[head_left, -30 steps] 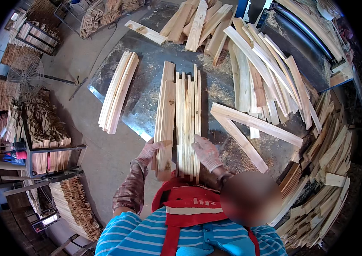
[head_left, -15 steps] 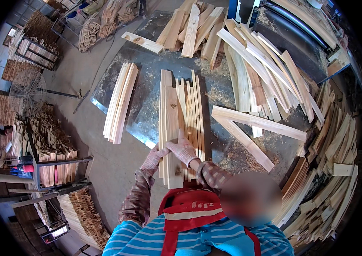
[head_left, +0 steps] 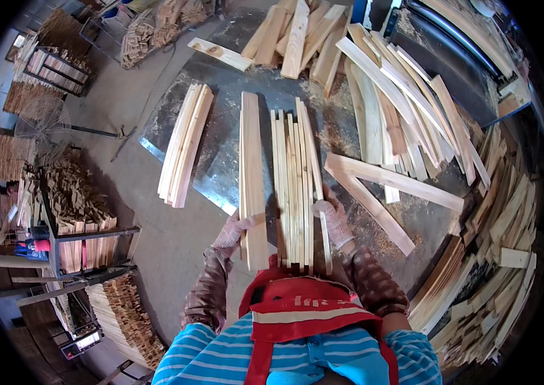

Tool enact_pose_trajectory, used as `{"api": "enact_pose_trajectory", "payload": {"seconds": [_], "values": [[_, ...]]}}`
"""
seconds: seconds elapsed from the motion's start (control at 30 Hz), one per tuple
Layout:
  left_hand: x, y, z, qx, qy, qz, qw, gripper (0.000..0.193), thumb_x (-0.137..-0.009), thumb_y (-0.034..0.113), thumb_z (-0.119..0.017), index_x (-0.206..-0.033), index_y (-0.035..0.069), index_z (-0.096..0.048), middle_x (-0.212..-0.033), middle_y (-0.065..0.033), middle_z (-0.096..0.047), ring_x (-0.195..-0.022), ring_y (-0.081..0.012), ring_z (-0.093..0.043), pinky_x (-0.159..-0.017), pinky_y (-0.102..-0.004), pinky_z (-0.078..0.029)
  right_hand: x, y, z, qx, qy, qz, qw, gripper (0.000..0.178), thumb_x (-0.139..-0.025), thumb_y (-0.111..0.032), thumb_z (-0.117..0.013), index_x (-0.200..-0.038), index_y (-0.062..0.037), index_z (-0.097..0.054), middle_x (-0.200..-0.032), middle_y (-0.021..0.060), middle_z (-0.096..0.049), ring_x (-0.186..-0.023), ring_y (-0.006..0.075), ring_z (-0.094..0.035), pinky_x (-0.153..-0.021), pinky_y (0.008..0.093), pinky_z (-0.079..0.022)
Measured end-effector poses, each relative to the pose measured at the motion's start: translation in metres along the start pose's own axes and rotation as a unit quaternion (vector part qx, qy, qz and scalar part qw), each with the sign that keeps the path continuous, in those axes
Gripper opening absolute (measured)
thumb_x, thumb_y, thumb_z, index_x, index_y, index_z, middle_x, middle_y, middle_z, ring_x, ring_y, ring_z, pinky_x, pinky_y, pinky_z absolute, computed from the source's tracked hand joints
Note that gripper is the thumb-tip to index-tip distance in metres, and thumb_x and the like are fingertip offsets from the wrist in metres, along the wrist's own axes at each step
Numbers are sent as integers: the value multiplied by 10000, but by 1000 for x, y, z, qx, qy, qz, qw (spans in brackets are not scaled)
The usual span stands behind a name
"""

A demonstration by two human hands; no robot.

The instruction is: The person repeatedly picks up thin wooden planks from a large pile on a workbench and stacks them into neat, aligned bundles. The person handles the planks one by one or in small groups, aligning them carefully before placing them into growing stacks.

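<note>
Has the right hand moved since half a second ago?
Yes: the right hand has moved rightward, toward the two boards lying in a V on the table.

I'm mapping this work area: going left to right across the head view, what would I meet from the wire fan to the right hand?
Wire fan, board bundle, left hand, wide board, row of narrow strips, right hand.
</note>
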State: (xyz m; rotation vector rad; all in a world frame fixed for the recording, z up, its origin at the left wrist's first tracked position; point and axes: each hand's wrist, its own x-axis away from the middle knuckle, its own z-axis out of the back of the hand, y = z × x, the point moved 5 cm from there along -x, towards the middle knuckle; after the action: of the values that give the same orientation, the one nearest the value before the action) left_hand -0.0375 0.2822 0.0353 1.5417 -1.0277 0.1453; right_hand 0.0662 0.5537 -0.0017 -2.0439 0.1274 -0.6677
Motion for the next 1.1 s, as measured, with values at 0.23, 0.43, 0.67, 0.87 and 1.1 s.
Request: {"api": "enact_pose_trajectory", "payload": {"seconds": [0.23, 0.43, 0.67, 0.87, 1.1], "values": [[-54, -78, -11, -133, -24, -9, 991, 767, -869, 116, -782, -1530, 78, -395, -1261, -63, -637, -1117, -184, -613, -972, -321, -506, -9, 45, 25, 352, -31, 25, 935, 435, -962, -290, -533, -1327, -61, -596, -1268, 175, -665, -1173, 341, -619, -1027, 376, -455], [-70, -84, -8, -193, 75, 37, 978, 799, -855, 235, -797, -1516, 25, -402, -1193, -121, -664, -1069, -200, -627, -944, -337, -511, -15, 54, 24, 368, -4, -36, 929, 441, -951, -338, -534, -1302, -80, -605, -1240, 201, -657, -1161, 382, -610, -1006, 418, -463], [-71, -79, 5, -187, 91, 53, 977, 631, -879, 153, -736, -1441, 7, -490, -1161, -93, -680, -1032, -181, -638, -897, -315, -527, -6, 39, 23, 477, 62, 0, 877, 560, -944, -404, -569, -1385, -60, -552, -1346, 210, -603, -1239, 375, -575, -1056, 393, -446], [-24, -39, 20, -6, 97, -20, 995, 492, -895, 15, -671, -1366, -8, -531, -1148, -73, -679, -991, -180, -672, -859, -347, -581, 2, 4, -47, 445, -42, -18, 894, 727, -930, -464, -630, -1493, -39, -452, -1506, 209, -487, -1368, 325, -496, -1139, 380, -392], [-10, -27, -52, 126, 14, -110, 986, 560, -905, 42, -725, -1414, 65, -492, -1152, -32, -658, -985, -128, -627, -849, -290, -539, -23, 36, -103, 161, -31, -109, 980, 930, -864, -429, -698, -1569, 9, -278, -1088, 141, -716, -957, 222, -687, -841, 336, -546]]}}
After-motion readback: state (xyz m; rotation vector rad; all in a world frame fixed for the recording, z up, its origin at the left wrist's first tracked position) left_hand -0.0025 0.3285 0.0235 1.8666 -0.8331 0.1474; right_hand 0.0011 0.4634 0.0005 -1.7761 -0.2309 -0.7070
